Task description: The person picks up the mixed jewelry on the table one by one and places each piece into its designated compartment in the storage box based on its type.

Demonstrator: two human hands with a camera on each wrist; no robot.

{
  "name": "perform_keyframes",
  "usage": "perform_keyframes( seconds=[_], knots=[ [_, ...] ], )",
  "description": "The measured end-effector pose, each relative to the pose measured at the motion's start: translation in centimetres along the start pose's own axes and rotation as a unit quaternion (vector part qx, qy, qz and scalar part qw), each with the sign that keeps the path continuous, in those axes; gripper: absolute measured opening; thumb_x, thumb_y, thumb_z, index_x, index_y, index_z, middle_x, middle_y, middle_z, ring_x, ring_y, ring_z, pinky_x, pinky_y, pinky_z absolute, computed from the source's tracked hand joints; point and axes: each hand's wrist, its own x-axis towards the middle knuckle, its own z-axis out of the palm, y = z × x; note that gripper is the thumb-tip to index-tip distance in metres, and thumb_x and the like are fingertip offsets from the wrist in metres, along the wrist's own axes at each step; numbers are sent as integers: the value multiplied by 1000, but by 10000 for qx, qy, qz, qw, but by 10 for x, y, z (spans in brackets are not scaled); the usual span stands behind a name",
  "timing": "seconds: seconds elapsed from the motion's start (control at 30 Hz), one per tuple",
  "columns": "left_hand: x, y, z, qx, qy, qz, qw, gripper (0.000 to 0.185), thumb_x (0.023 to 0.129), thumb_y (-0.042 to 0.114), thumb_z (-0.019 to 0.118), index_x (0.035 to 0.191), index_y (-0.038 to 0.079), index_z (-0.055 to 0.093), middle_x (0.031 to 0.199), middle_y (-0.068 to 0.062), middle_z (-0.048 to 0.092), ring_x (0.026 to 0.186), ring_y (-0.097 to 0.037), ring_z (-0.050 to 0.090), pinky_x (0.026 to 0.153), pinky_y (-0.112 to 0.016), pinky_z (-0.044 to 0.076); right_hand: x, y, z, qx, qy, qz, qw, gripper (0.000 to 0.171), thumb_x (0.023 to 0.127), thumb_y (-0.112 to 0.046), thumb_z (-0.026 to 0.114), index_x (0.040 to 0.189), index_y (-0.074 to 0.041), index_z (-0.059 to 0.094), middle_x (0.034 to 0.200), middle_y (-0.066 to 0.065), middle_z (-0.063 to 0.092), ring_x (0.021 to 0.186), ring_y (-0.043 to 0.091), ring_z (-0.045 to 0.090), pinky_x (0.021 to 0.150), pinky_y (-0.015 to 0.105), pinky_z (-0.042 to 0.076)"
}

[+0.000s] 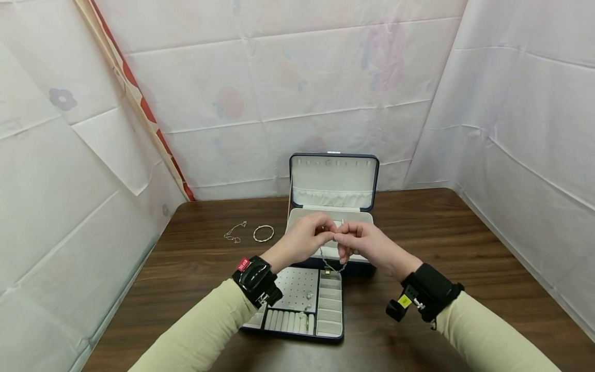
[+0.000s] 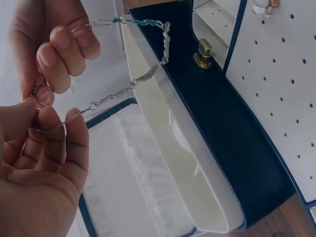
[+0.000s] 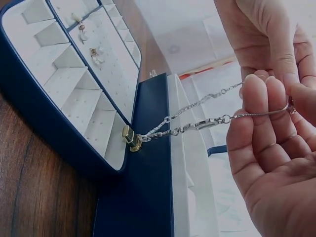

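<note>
Both hands meet above the front of an open navy jewellery box with a cream lining. My left hand and right hand each pinch an end of a thin silver chain, whose loop hangs down by the box's gold latch. In the left wrist view the chain runs from my left hand up to the right hand's fingers. In the right wrist view the chain droops from my right hand's fingertips toward the latch.
A removed tray with ring rolls, small compartments and a perforated earring panel lies on the brown table in front of the box. Left of the box lie a bangle and another thin chain. White sheets wall in the table.
</note>
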Motion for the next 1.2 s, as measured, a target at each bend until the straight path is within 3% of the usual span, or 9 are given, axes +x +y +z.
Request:
perform_keyframes(
  seconds=[0.47, 0.63, 0.83, 1.2],
  knots=[
    [1, -1, 1, 46, 65, -209, 9998, 3, 100, 11, 66, 102, 10, 69, 92, 1, 66, 75, -9, 57, 68, -24, 49, 1, -6, -3, -958, 453, 40, 9944, 25, 103, -31, 63, 110, -7, 66, 75, 8, 63, 73, 28, 67, 87, 47, 55],
    [-1, -3, 2, 13, 47, -287, 9996, 3, 100, 11, 66, 100, 10, 69, 90, 0, 67, 74, -10, 57, 66, -24, 50, 4, -10, -1, -1807, 564, -256, 9816, 16, 105, -24, 61, 105, -8, 66, 69, 7, 60, 69, 27, 64, 75, 36, 54],
    [-2, -11, 3, -137, 39, -364, 9992, 3, 100, 11, 66, 101, 10, 68, 84, 2, 64, 72, -10, 55, 65, -24, 48, 6, -13, -1, -2684, 714, -572, 9589, 12, 104, -22, 62, 98, -13, 66, 66, 3, 60, 61, 19, 57, 57, 28, 42],
    [-5, -18, 6, -472, -21, -554, 9973, 3, 99, 11, 67, 96, 10, 68, 85, 2, 64, 77, -10, 55, 69, -24, 47, 4, -26, -8, -3479, 782, -878, 9301, 7, 103, -18, 63, 97, -16, 66, 65, -4, 53, 57, 14, 52, 57, 28, 44]
  ],
)
